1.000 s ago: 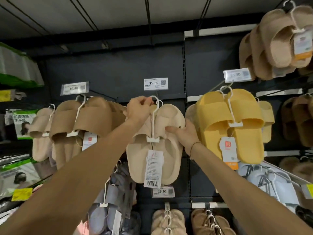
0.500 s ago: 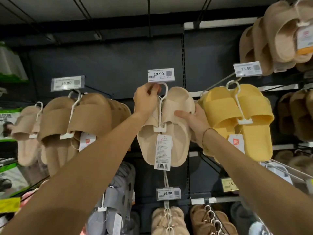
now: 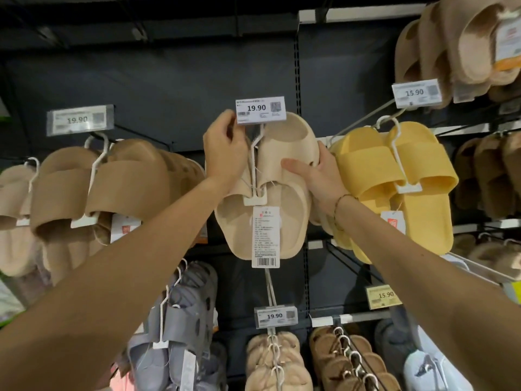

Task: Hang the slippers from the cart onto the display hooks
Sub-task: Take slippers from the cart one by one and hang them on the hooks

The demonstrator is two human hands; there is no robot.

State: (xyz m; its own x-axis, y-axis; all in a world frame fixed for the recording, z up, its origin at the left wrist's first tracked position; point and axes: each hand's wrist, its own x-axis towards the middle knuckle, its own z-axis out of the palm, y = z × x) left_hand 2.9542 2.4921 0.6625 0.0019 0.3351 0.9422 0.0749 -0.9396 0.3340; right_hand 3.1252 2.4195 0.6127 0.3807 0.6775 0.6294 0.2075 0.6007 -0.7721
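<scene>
Item, beige slippers: long axis vertical, my left hand pinching their hanger top just under price tag, right hand gripping right slipper's side.

Both forearms are bare up to the lower edge of the picture; no sleeve is visible on either one. The left hand wears no ring and no watch. At the wrist of the right hand there is a thin dark bracelet, like a cord.
</scene>
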